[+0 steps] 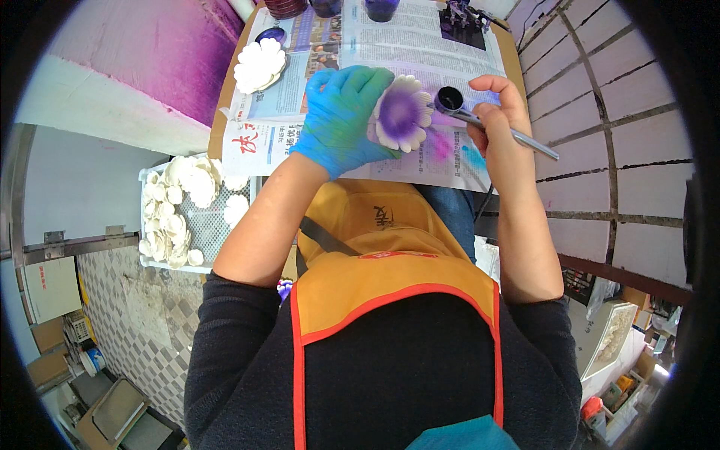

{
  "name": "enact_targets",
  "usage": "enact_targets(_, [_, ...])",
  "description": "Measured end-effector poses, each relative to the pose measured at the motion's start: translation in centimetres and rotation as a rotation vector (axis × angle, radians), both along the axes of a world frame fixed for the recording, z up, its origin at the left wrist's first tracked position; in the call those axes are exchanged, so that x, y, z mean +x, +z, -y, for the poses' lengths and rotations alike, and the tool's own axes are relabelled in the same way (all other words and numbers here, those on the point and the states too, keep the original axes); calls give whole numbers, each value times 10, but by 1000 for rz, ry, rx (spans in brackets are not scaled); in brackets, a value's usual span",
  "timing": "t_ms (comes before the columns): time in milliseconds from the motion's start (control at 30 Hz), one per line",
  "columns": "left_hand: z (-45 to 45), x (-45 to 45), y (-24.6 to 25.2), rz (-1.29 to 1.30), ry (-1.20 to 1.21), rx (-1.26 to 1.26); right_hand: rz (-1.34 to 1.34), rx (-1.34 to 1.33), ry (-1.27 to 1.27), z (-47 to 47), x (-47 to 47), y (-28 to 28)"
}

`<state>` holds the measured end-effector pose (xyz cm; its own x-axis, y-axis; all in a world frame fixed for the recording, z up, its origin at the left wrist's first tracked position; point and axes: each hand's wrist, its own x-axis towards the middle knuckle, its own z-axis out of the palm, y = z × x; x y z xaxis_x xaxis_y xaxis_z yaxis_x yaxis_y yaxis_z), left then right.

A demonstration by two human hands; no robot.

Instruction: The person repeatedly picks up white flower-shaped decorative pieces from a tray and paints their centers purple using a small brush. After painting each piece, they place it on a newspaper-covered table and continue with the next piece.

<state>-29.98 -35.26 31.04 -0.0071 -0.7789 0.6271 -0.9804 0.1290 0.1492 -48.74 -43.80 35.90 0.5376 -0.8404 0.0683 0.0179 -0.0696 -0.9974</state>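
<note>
My left hand (346,118), in a blue glove stained green, holds a white flower-shaped piece (403,114) by its left rim. Purple colour covers the flower's centre and fades towards the pale petal edges. In my bare right hand (503,121) is a metal airbrush (520,135) with a dark paint cup (449,98). The airbrush's front end points at the flower's right side, close to its petals. Further left, an unpainted white flower (260,66) rests on the newspaper (270,140).
Several jars of dark colour (382,8) stand along the far edge. A purple lid (271,36) lies behind the white flower. Dark purple-stained parts (464,16) sit at far right. Left of me, a white plastic basket (205,239) holds white flower pieces. A tiled wall (585,135) borders the right.
</note>
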Motion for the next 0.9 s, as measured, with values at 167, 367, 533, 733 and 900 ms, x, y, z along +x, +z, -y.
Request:
enact_targets(167, [-2,1,0,7,13,5,-51,-8,-82,5,-9,-3])
enact_targets(367, [-7,5,0,-47,18,42,-114,-6,-63,4,-14,-16])
enact_targets(533, [-11,7,1,-65,25,48,-240,14,35,-9,-14,-16])
enact_targets(733, [-27,9,-3,-205,83,25,35,110,124,-7,-18,-11])
enact_targets(900, [-137,15,-43,-1159,60,99,91,-13,48,4,-36,-17])
